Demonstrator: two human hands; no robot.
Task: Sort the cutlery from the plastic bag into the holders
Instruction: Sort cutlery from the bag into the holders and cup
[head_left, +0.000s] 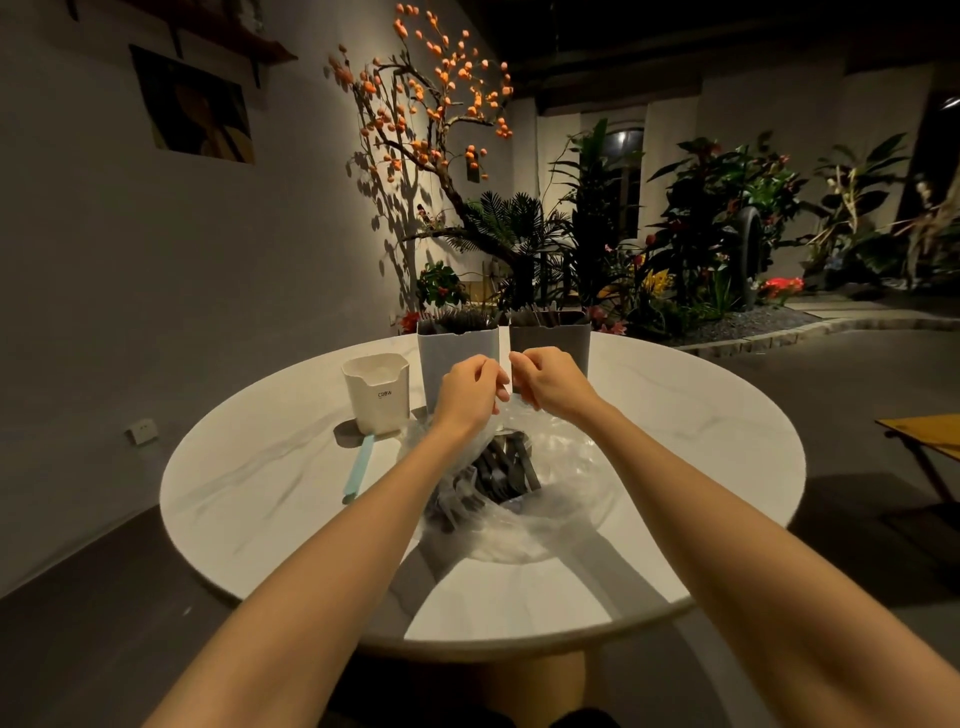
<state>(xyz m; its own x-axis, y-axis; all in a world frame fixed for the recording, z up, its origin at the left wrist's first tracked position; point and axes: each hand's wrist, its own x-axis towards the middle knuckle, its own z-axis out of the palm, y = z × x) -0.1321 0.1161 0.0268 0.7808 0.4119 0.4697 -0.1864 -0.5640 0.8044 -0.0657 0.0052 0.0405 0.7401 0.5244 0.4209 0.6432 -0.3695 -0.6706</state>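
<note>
- The round white marbled tabletop (675, 467) carries all items in its middle and far-left part; its near, left and right margins are bare surface up to the rim.
- Beyond the right rim stands a wooden folding piece (924, 441), well apart from the tabletop. Grey floor lies on both sides.
- The clear plastic bag (566, 467) lies crumpled at the centre of the tabletop, mouth gathered upward at the far side, film spread loosely to the right and near.
- Dark cutlery (498, 473) lies in a heap inside the bag, handles mostly pointing far-right; individual types cannot be told apart.
- The left hand (470, 389) is raised over the far edge of the bag, fingers curled, tips pinched together at what appears to be the bag's film; the contact itself is too faint to confirm.
- The right hand (550, 382) is just beside it, likewise curled with thumb and fingers pinched; the film seems to rise to it, but the hold cannot be told for certain.
- The two hands are near each other, not touching, in front of the two tall holders.
- The light grey holder (457, 348) stands at the far centre, upright, with dark utensil tops showing above its rim.
- The dark grey holder (550, 338) stands just beside it on the right, also holding dark utensils.
- The small white holder (376, 395) stands to the left of these, nearer; its contents cannot be seen.
- A light blue utensil (358, 470) lies flat on the tabletop, near the white holder's base.
</note>
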